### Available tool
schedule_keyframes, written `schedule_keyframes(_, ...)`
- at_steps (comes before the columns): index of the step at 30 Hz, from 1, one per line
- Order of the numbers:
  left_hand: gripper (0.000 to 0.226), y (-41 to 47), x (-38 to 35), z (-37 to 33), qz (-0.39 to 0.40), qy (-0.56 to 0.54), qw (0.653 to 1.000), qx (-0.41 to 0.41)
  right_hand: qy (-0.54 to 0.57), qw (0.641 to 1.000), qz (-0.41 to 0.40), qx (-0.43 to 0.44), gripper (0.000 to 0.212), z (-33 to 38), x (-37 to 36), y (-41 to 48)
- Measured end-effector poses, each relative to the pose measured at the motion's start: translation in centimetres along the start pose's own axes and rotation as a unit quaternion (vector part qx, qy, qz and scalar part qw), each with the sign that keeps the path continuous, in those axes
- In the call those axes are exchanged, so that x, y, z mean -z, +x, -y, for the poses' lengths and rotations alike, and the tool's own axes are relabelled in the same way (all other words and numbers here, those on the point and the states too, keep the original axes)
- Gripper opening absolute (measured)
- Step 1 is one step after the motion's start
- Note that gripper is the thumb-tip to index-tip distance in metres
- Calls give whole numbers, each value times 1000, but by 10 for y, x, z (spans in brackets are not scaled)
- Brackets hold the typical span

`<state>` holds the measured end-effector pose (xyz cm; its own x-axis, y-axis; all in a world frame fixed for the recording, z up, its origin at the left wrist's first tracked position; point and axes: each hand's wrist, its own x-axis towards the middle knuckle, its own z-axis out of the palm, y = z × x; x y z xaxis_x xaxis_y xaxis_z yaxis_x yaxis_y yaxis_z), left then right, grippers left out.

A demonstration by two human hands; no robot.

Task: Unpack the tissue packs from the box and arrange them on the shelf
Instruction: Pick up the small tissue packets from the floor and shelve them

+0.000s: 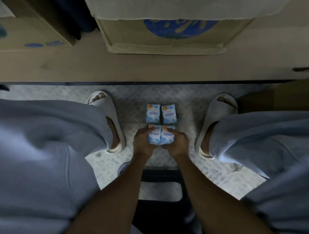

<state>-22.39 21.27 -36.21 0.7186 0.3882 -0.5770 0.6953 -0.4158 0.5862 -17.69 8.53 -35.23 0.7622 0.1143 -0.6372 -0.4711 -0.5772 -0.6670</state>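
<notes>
Four small blue-and-white tissue packs sit in a two-by-two block on the speckled floor between my feet. The far pair (161, 113) lies free, side by side. My left hand (142, 141) grips the near left pack (154, 136) and my right hand (177, 144) grips the near right pack (167, 137); the two packs are pressed together. A cardboard box (163, 38) with a blue round print stands on the beige shelf board (134, 67) straight ahead.
A second cardboard box (30, 37) with blue print sits at the left on the same board. My feet in pale slides (107, 122) (215, 126) flank the packs. A dark stool frame (162, 173) is beneath my forearms. Another brown carton edge (282, 96) shows at the right.
</notes>
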Motion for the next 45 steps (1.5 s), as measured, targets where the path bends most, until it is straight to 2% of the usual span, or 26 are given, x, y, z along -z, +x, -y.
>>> schedule_keyframes(3, 66, -1, -2, 1, -30, -29, 999, -2, -5, 1000, -6, -5, 51, -1, -1, 0)
schedule_keyframes(7, 54, 0, -2, -2, -46, -56, 997, 12, -4, 1000, -24, -12, 40, -1, -4, 1)
schedule_keyframes(9, 47, -1, 0, -6, -41, -72, 996, 28, -10, 999, -29, -9, 36, 0, -3, 1)
schedule_keyframes(17, 51, -2, 2, -2, -31, -117, 992, 46, -7, 1000, -27, -14, 32, 5, 5, -4)
schedule_keyframes(25, 43, -11, 25, -17, -67, -131, 989, 13, 7, 999, -45, 13, 35, 28, 17, -20)
schedule_keyframes(29, 41, -28, 57, -46, -77, -104, 991, -19, -12, 995, -72, 66, 22, 61, 30, -36)
schedule_keyframes(34, 38, -53, 92, -94, -120, -186, 973, -65, -11, 988, -87, 127, 35, 115, 56, -63)
schedule_keyframes(39, 40, -77, 137, -136, -203, -238, 940, -138, 6, 968, -136, 209, 37, 159, 75, -89)
schedule_keyframes(42, 43, -88, 162, -151, -227, -247, 924, -183, 20, 953, -155, 261, 37, 185, 83, -106)
schedule_keyframes(45, 46, -104, 189, -163, -270, -247, 901, -231, 32, 927, -180, 328, 38, 217, 93, -130)
